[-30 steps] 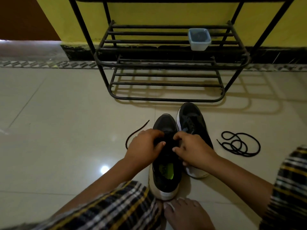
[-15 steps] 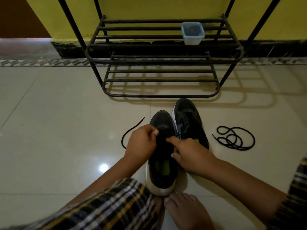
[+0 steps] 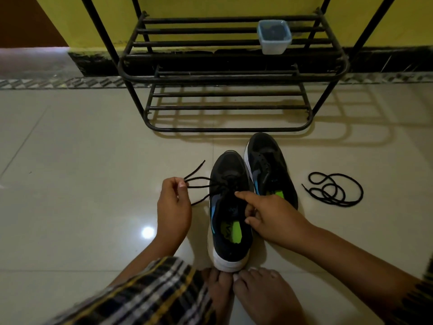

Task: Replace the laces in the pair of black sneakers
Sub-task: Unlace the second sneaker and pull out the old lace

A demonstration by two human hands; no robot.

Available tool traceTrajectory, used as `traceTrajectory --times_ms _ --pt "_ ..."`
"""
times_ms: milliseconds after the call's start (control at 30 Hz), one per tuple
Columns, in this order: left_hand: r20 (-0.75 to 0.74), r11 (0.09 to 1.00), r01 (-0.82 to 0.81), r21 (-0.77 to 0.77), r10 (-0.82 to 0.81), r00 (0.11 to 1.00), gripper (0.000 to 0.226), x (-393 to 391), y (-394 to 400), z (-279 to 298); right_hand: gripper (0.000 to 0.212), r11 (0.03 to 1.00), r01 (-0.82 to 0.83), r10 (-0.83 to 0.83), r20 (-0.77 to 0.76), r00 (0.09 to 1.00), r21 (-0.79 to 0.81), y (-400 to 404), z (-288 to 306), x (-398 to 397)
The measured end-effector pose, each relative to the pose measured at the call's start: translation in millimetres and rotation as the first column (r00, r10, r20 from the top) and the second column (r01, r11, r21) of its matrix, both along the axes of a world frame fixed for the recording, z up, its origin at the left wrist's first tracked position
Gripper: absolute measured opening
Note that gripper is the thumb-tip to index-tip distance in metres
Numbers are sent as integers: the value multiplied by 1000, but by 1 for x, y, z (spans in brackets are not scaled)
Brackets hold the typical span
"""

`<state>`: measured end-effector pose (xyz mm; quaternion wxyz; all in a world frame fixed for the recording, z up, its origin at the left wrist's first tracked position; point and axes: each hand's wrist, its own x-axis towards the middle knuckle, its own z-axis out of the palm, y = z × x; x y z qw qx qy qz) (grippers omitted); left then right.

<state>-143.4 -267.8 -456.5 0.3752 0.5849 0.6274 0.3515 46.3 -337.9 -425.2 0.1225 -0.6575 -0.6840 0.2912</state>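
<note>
Two black sneakers with white soles stand side by side on the floor. The near sneaker (image 3: 230,221) has a black lace (image 3: 199,184) running through its front eyelets. My left hand (image 3: 173,207) pinches that lace and holds it out to the left of the shoe. My right hand (image 3: 269,219) grips the near sneaker's right collar, with the forefinger stretched onto the tongue. The far sneaker (image 3: 269,170) stands just right of it, with no lace seen on it. A loose black lace (image 3: 332,190) lies coiled on the floor to the right.
A black metal shoe rack (image 3: 225,73) stands against the yellow wall, with a small clear plastic tub (image 3: 274,36) on its upper shelf. My bare feet (image 3: 246,292) touch the near sneaker's heel. Glossy cream floor tiles surround the shoes.
My left hand has moved left off the shoe, drawing the lace out sideways. My right hand has shifted down to the shoe's right collar.
</note>
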Motion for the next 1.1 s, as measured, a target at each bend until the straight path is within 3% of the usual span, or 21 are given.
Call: traceTrajectory --times_ms 133,233,367,467,633,867,1100 --pt "-170 982 105 159 -78 982 42 6 3 9 60 1000 -12 12 20 1000 -6 -7 3 -7" --pt "-247 928 301 219 -246 937 54 20 3 16 39 991 -114 124 163 979 -70 -13 4 -12" --pt "-379 839 496 223 -394 837 53 35 -4 12 27 985 -132 157 254 955 -112 -14 3 -13" --pt "-540 796 589 139 -438 719 53 37 -5 2 27 982 -163 184 321 929 -93 -16 -4 -16" --pt "-615 803 594 35 -451 646 46 34 -7 -4 25 970 -219 244 369 897 -109 -16 -12 -15" --pt "-616 788 608 98 -432 659 34 37 -7 0 23 957 -256 289 344 893 -140 -17 -14 -16" --pt "-631 786 618 16 -471 616 23 40 5 12 29 956 -262 294 388 874 -134 -21 -11 -15"
